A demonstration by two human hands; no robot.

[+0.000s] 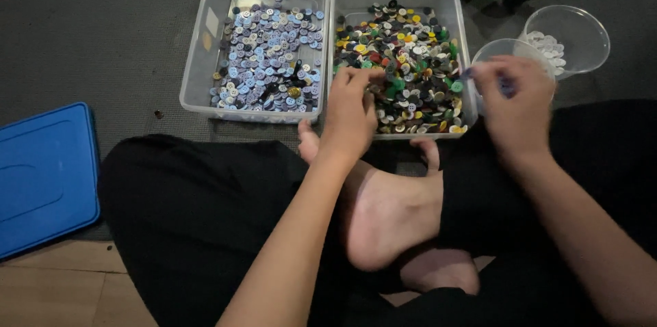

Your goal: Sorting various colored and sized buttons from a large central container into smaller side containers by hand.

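One clear bin (205,60) held pale blue and lilac buttons (270,53); the other bin (460,33) held mixed-colour buttons (410,53). The lid (44,176) was blue, the mat (102,26) dark grey.

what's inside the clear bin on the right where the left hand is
The right bin holds a heap of mixed-colour buttons: green, yellow, white, dark. The left hand covers the near-left part, so the buttons under it and the bin floor are hidden.

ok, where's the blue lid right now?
In the head view the blue lid lies flat at the far left edge, on the dark mat, left of the person's knee and below-left of the bin of bluish buttons.
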